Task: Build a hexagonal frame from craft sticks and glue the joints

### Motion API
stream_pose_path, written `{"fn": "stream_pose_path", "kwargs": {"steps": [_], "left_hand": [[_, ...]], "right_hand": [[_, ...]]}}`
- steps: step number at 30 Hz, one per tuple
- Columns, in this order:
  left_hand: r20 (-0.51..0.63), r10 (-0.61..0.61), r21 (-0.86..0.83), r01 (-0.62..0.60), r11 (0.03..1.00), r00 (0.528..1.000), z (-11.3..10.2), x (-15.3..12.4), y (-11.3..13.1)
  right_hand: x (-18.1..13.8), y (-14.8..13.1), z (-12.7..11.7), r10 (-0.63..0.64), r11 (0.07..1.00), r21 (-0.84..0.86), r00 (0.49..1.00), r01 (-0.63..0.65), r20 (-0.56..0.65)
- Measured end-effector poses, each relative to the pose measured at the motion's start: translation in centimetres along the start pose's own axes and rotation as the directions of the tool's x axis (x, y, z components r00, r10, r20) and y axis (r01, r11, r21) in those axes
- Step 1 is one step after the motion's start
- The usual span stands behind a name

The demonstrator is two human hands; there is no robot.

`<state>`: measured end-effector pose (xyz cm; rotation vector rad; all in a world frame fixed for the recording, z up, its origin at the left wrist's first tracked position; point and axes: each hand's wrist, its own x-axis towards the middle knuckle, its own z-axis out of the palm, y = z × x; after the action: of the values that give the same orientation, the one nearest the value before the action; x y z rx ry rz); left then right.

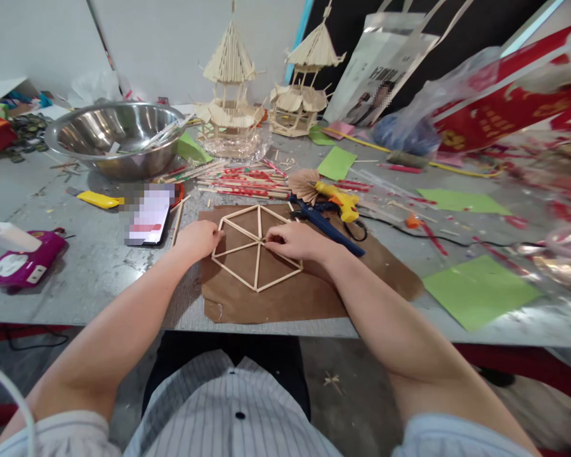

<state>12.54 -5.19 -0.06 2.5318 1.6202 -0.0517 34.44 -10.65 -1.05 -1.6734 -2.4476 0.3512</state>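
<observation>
A hexagon of thin wooden sticks point(247, 265) with spokes meeting in its middle lies flat on a brown paper sheet point(276, 298). My left hand point(197, 239) rests closed at the hexagon's left corner, fingers pinching a stick there. My right hand point(297, 241) lies on the right side, fingertips pressed together on the sticks near the centre. A yellow glue gun point(340, 203) and dark-handled scissors point(323, 222) lie just behind my right hand.
A steel bowl point(118, 136) stands back left, a phone point(147, 216) and yellow cutter point(98, 200) near it. Loose red-wrapped chopsticks point(245, 181) lie behind the sheet. Two stick pagoda models point(231, 95) stand at the back. Green papers point(478, 289) and plastic bags fill the right.
</observation>
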Motion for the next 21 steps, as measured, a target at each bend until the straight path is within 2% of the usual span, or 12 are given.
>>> {"fn": "stream_pose_path", "kwargs": {"steps": [2, 4, 6, 8, 10, 13, 15, 17, 19, 21], "left_hand": [[-0.005, -0.002, 0.006, 0.002, 1.000, 1.000, 0.1, 0.1, -0.1], [-0.012, -0.003, 0.015, 0.003, 1.000, 1.000, 0.2, 0.1, -0.1], [-0.017, -0.001, 0.022, 0.001, 1.000, 1.000, 0.3, 0.2, -0.2], [-0.017, 0.006, 0.026, -0.006, 1.000, 1.000, 0.3, 0.2, -0.2], [-0.013, 0.005, 0.027, -0.005, 1.000, 1.000, 0.3, 0.2, -0.2], [-0.010, -0.006, 0.027, 0.006, 1.000, 1.000, 0.3, 0.2, -0.2], [-0.008, -0.006, 0.026, 0.006, 1.000, 1.000, 0.3, 0.2, -0.2], [-0.003, 0.000, 0.025, 0.000, 1.000, 1.000, 0.3, 0.2, -0.2], [-0.003, 0.007, 0.024, -0.007, 1.000, 1.000, 0.2, 0.1, -0.2], [-0.003, 0.011, 0.025, -0.011, 1.000, 1.000, 0.2, 0.1, -0.2]], "right_hand": [[-0.1, 0.6, -0.2, 0.036, 0.999, 0.037, 0.994, -0.032, -0.107], [-0.3, 1.8, -0.8, 0.154, 0.988, 0.078, 0.939, -0.137, -0.306], [-0.7, 3.3, -1.6, 0.316, 0.948, 0.134, 0.795, -0.290, -0.517], [-1.1, 5.1, -2.4, 0.459, 0.866, 0.180, 0.599, -0.466, -0.656], [-1.7, 6.8, -3.0, 0.543, 0.771, 0.227, 0.427, -0.595, -0.723], [-2.5, 9.1, -3.0, 0.664, 0.614, 0.287, 0.284, -0.735, -0.692], [-2.7, 10.4, -2.6, 0.743, 0.529, 0.304, 0.260, -0.793, -0.617], [-2.7, 11.6, -2.1, 0.818, 0.479, 0.283, 0.306, -0.831, -0.487], [-2.6, 12.8, -1.6, 0.854, 0.467, 0.252, 0.358, -0.848, -0.377], [-2.5, 13.6, -1.2, 0.827, 0.534, 0.242, 0.442, -0.810, -0.347]]}}
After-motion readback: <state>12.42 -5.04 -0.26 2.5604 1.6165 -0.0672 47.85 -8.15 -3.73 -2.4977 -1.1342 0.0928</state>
